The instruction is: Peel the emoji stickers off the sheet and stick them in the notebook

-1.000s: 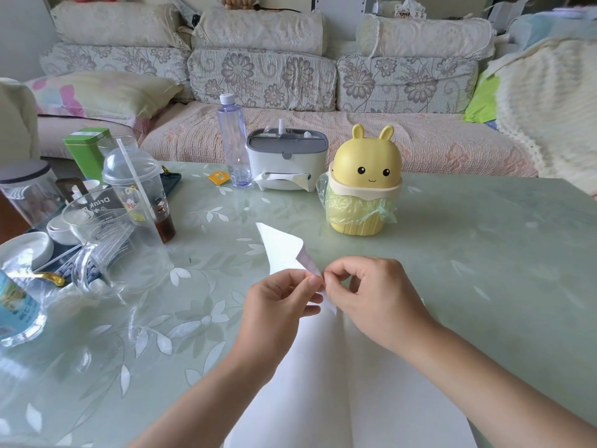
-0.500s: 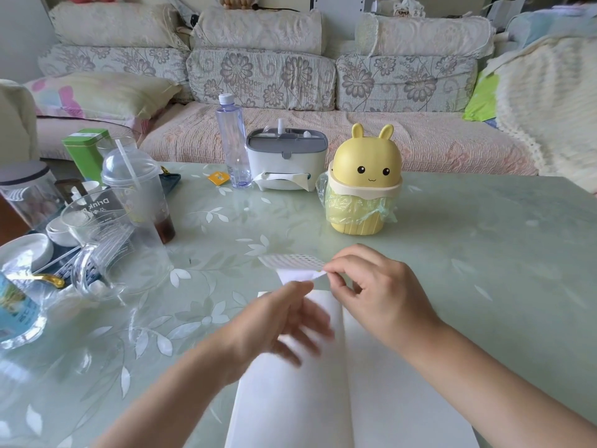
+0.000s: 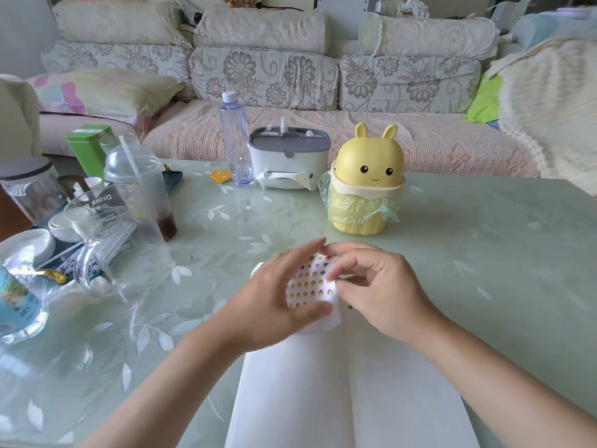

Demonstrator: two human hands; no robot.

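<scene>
The emoji sticker sheet (image 3: 310,281) is held over the far edge of the open notebook (image 3: 349,389), between the two hands. Its rows of small yellow faces are turned toward the camera. The left hand (image 3: 277,299) is on the sheet's left side with its back to the camera. Its fingers stretch toward the far right behind the sheet and its thumb lies across the sheet's near edge, so this grip is grasping the sheet. The hand is blurred, so finer detail cannot be made out. The right hand (image 3: 381,292) is on the right with its fingers curled, thumb and forefinger pinching the sheet's right edge. The notebook lies flat on the pale green glass surface (image 3: 484,253), near the person, showing two white pages with the fold running from near to far.

Beyond the hands stands a yellow bunny-shaped bin (image 3: 368,189) lined with a thin plastic bag. To its left is a white and grey tissue box (image 3: 289,163), and just beside that a clear water bottle (image 3: 234,140). A small yellow packet (image 3: 220,175) lies left of the bottle. At the left edge is a cluster of things: a domed plastic cup (image 3: 139,185) with a straw and a little dark drink, a green tin (image 3: 89,150), a glass measuring jug (image 3: 109,240) and a gold spoon (image 3: 51,275). A floral sofa (image 3: 265,76) runs along the far side.
</scene>
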